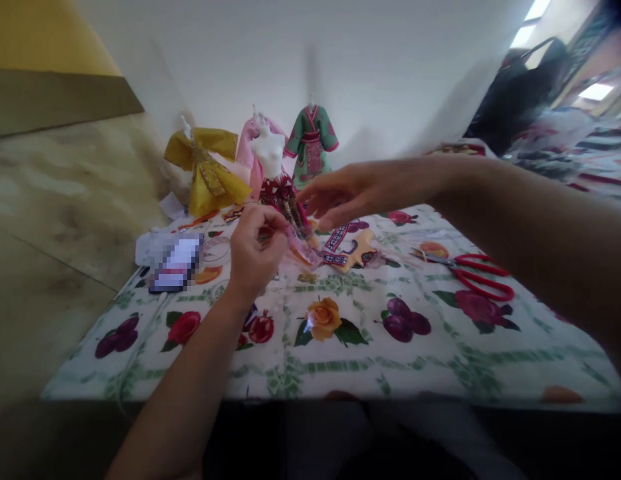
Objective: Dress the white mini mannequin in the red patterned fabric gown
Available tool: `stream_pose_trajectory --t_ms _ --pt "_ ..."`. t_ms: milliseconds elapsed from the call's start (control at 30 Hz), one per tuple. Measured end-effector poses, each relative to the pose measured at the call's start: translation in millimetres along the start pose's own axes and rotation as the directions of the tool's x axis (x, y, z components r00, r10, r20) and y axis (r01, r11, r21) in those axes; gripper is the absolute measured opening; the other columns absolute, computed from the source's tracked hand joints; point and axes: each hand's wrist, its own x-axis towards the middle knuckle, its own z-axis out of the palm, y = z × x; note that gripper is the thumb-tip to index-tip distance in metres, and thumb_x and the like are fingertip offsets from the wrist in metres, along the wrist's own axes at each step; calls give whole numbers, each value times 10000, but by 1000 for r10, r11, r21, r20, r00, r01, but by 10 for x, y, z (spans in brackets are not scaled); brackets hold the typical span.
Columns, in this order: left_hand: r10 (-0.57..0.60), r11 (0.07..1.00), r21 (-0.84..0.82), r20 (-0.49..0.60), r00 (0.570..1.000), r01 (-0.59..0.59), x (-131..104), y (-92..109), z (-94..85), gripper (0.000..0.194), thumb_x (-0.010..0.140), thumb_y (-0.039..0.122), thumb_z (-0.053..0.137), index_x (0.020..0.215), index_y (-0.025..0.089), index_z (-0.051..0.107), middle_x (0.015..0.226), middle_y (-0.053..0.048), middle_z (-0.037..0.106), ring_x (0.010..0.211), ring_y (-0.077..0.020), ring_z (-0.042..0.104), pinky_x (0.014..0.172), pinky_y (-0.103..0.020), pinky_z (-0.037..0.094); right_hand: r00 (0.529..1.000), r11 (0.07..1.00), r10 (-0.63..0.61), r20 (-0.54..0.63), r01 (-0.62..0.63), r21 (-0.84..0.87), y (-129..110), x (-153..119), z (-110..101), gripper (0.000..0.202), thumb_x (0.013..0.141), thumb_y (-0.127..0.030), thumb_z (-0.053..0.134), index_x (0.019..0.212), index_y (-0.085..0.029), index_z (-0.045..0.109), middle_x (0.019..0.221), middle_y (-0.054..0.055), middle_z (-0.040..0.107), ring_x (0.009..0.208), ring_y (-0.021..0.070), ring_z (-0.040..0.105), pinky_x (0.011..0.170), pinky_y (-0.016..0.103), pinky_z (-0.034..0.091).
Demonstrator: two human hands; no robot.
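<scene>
My left hand (253, 250): fingers curled shut, pinching the lower end of a dark red doll garment (286, 200) fitted on a small white mannequin torso (269, 151), which stands at the middle of the bench (340, 360). My right hand (357, 192): fingers spread loosely and open, hovering at the garment's right side; whether the fingertips touch the cloth I cannot tell, the frame being blurred there.

Containers: one clear round dish (216, 251) just left of my left hand; contents too faint to make out.

Beneath the hands: small trimmed fabric pieces (350, 250) in tan, red and blue, partly hidden by my fingers.

Further items on the fruit-and-flower tablecloth: red-handled scissors (473, 273), right, well apart from the mannequin; a flat pixelated object (176, 265), left, beside the dish, unidentifiable. Behind the mannequin: a yellow doll dress (207, 170), a pink doll dress (250, 157) largely hidden by the torso, and a green robe with red sash (311, 143), all against the white wall.

Upper right corner: dark shapes and patterned cloth, smeared, cut off by the frame edge.
</scene>
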Motion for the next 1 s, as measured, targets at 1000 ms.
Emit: stream_pose_trajectory --t_ms 1000 --pt "-164 907 421 365 917 -6 178 413 -513 49 815 181 634 857 203 644 835 -17 641 743 -160 607 681 -289 475 926 956 100 -364 12 294 734 -417 539 264 866 -486 653 795 -232 666 772 34 593 690 159 536 607 323 421"
